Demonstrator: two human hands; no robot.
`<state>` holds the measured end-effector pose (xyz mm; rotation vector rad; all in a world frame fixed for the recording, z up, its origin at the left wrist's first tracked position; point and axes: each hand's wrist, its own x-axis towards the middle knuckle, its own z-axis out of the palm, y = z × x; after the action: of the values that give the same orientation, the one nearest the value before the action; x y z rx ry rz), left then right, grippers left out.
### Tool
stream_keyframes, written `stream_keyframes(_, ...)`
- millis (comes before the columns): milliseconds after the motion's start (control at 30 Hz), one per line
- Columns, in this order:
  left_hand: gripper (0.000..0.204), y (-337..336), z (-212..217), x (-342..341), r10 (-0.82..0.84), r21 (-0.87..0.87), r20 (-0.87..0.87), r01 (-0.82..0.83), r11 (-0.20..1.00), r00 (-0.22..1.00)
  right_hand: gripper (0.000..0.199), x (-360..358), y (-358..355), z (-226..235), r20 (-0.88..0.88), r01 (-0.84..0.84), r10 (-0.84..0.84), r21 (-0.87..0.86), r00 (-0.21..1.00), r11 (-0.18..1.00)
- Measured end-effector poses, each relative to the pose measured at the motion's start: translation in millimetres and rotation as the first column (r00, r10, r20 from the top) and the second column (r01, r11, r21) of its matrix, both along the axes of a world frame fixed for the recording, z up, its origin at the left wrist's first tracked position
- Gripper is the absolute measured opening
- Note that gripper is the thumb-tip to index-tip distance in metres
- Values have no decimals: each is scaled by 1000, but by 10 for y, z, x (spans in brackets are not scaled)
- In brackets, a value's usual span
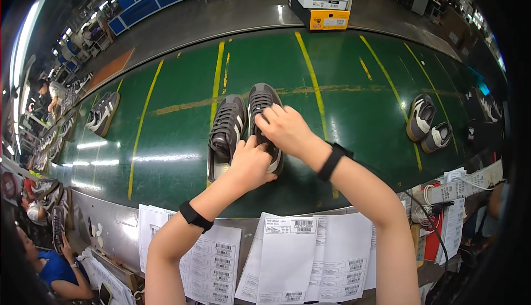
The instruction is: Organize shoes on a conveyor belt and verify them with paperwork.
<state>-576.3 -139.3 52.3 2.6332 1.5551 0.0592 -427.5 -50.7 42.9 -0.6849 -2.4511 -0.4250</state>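
Two dark grey sneakers with white stripes lie side by side on the green conveyor belt [182, 106], toes pointing away from me. Over the laces of the right sneaker [262, 95] my right hand [285, 131] is bent, its fingers closed on the upper. My left hand [251, 164] is closed at the same shoe's tongue and collar, fingertips partly hidden. The left sneaker [225, 125] stands just beside, untouched, with its laces and pale insole showing. Both wrists wear black bands.
Printed label sheets [287, 255] lie along the near edge. Another sneaker [103, 112] sits at the far left of the belt, and a pair [422, 118] at the right. Stacked shoe boxes [321, 1] stand beyond. A co-worker [55, 272] holds a shoe at lower left.
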Motion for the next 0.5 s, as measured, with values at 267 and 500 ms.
stream_keyframes(267,37,-264,328,119,50,-106,430,-5,994,901,19,147,-272,24,-193,102,-134,-164,972,981)
stream_keyframes(500,31,-880,1007,209,-161,-262,478,315,912,863,45,608,-1099,690,-131,-83,0,-627,991,774)
